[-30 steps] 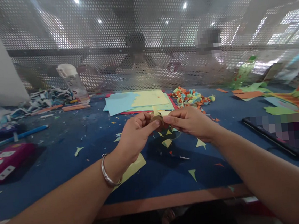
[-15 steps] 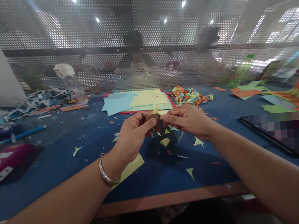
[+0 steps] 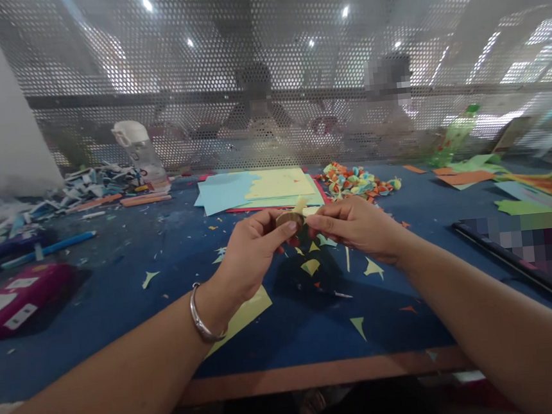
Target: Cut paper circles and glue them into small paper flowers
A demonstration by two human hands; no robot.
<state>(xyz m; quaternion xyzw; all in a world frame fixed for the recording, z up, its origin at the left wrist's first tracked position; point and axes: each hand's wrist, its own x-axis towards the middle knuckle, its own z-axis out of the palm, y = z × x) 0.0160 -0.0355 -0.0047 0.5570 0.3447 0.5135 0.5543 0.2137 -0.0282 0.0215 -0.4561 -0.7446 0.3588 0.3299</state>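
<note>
My left hand [image 3: 253, 251] is closed, its thumb and fingers gripping a small round brown thing [image 3: 284, 218] that looks like a roll of tape. A pale yellow paper piece [image 3: 301, 203] sticks up from the far side of it. My right hand [image 3: 357, 225] meets it from the right, thumb and fingers pinched on a pale edge that seems to belong to that paper piece. Below both hands lies a curved yellow paper scrap [image 3: 311, 267]. A yellow sheet [image 3: 244, 319] lies partly under my left wrist.
Stacked coloured paper [image 3: 274, 184] and a heap of small folded paper pieces [image 3: 358, 179] lie behind my hands. At left are a purple case [image 3: 27, 294], a blue pen [image 3: 50, 249] and a clear bottle [image 3: 145, 160]. A dark flat device [image 3: 503, 258] lies right.
The view has shifted slightly, so everything sits a little further right and lower. The yellow piece leans more to the right. Both hands keep their hold.
</note>
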